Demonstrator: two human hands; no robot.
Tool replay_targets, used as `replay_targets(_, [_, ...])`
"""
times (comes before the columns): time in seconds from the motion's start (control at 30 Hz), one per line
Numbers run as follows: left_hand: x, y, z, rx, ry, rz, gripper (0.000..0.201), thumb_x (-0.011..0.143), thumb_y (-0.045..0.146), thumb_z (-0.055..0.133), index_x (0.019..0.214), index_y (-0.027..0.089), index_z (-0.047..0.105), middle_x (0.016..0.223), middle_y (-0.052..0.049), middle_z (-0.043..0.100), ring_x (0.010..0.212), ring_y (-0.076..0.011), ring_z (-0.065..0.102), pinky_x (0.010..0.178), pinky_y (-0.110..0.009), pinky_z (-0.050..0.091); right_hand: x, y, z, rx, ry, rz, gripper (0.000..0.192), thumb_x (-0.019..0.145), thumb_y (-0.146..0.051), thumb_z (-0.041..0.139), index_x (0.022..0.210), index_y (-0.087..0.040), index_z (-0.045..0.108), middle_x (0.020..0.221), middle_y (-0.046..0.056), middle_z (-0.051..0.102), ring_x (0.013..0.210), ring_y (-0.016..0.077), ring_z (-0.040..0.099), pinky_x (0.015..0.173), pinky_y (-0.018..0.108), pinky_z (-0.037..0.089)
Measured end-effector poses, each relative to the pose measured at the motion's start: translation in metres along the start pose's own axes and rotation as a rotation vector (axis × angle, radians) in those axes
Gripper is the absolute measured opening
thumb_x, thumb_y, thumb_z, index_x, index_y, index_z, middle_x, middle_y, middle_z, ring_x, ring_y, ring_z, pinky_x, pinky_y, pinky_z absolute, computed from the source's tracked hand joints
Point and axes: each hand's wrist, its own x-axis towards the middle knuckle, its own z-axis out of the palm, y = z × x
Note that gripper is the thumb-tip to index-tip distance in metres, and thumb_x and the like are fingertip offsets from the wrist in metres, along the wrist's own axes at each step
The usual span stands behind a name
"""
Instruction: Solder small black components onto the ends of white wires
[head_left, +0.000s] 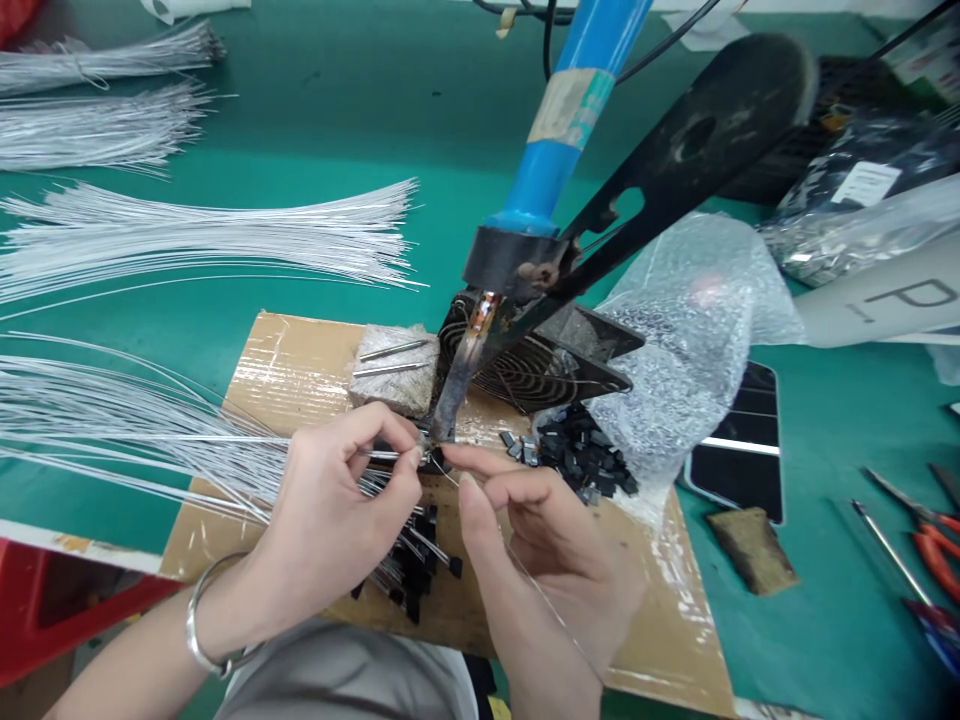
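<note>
Fingers point(475, 515) pinch closed: left hand point(337, 510), white wire point(247, 438); right hand point(551, 560), thin strand point(553, 610).

White wires point(150, 412), blue soldering iron point(537, 180)

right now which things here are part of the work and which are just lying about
Seemingly part of the work: soldering iron, thin wire in the right hand, pale wires by the left hand, black pieces
Seemingly just lying about: phone, orange-handled tool

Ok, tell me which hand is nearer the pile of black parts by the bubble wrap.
Right. The right hand is just below the pile in the picture; the left hand is farther off, to its left.
</note>
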Motion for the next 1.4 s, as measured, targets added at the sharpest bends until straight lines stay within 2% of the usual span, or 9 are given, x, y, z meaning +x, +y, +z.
replay_targets(0.23, [-0.0004, 0.0019, -0.0017, -0.022, -0.002, 0.011, 0.013, 0.085, 0.019, 0.059, 0.075, 0.019, 0.066, 0.081, -0.006, 0.076, 0.075, -0.0184, 0.069, 0.053, -0.025, 0.042, 0.0013, -0.0014, 0.0025, -0.003, 0.008, -0.002, 0.021, 0.093, -0.020, 0.072, 0.076, -0.023, 0.062, 0.103, 0.002, 0.083, 0.091, 0.0166, 0.080, 0.077, 0.024, 0.059])
replay_targets(0.57, [-0.0012, 0.0005, -0.0014, 0.013, 0.012, 0.054, 0.013, 0.086, 0.016, 0.060, 0.075, 0.019, 0.066, 0.079, -0.003, 0.075, 0.059, -0.0125, 0.057, 0.047, -0.025, 0.034, 0.0001, -0.0022, 0.0036, -0.014, 0.018, -0.024, 0.019, 0.094, -0.020, 0.073, 0.077, -0.023, 0.063, 0.103, 0.001, 0.083, 0.091, 0.0154, 0.079, 0.078, 0.026, 0.057])
replay_targets(0.8, [-0.0010, -0.0028, -0.0013, 0.033, -0.012, 0.035, 0.012, 0.086, 0.018, 0.060, 0.076, 0.020, 0.066, 0.080, -0.004, 0.075, 0.059, -0.0132, 0.056, 0.048, -0.026, 0.034, -0.0019, 0.0009, 0.0024, -0.008, 0.016, -0.031, 0.019, 0.093, -0.019, 0.073, 0.078, -0.023, 0.063, 0.104, 0.001, 0.083, 0.094, 0.0155, 0.079, 0.079, 0.024, 0.058])
replay_targets(0.93, [-0.0014, -0.0064, -0.0019, 0.030, -0.029, 0.009, 0.012, 0.087, 0.019, 0.059, 0.077, 0.020, 0.065, 0.080, -0.005, 0.074, 0.067, -0.0161, 0.061, 0.051, -0.027, 0.036, -0.0022, 0.0026, 0.0022, -0.011, 0.012, -0.034, 0.019, 0.093, -0.018, 0.073, 0.078, -0.023, 0.063, 0.104, 0.002, 0.083, 0.094, 0.0165, 0.079, 0.077, 0.025, 0.059])
replay_targets(1.13, [-0.0024, -0.0081, -0.0020, 0.071, 0.004, 0.027, 0.011, 0.088, 0.021, 0.062, 0.077, 0.021, 0.063, 0.082, -0.003, 0.072, 0.053, -0.0108, 0.045, 0.047, -0.028, 0.029, -0.0016, 0.0016, 0.0032, -0.016, 0.034, -0.054, 0.019, 0.093, -0.019, 0.072, 0.077, -0.023, 0.063, 0.102, 0.001, 0.083, 0.091, 0.0157, 0.079, 0.079, 0.024, 0.059])
replay_targets(1.3, [-0.0027, -0.0077, -0.0012, 0.017, 0.019, 0.014, 0.010, 0.087, 0.021, 0.063, 0.078, 0.021, 0.062, 0.083, -0.004, 0.072, 0.065, -0.0150, 0.061, 0.048, -0.027, 0.033, -0.0002, 0.0022, 0.0037, -0.026, 0.032, -0.074, 0.018, 0.093, -0.018, 0.073, 0.077, -0.023, 0.064, 0.102, 0.001, 0.083, 0.090, 0.0154, 0.079, 0.077, 0.024, 0.059])
replay_targets(1.4, [-0.0019, -0.0066, -0.0008, -0.007, 0.029, 0.020, 0.010, 0.087, 0.021, 0.062, 0.077, 0.021, 0.061, 0.082, -0.004, 0.071, 0.067, -0.0158, 0.063, 0.049, -0.027, 0.035, 0.0002, 0.0022, 0.0048, -0.021, 0.035, -0.069, 0.018, 0.093, -0.017, 0.073, 0.078, -0.023, 0.064, 0.102, 0.000, 0.083, 0.091, 0.0142, 0.078, 0.080, 0.023, 0.059])
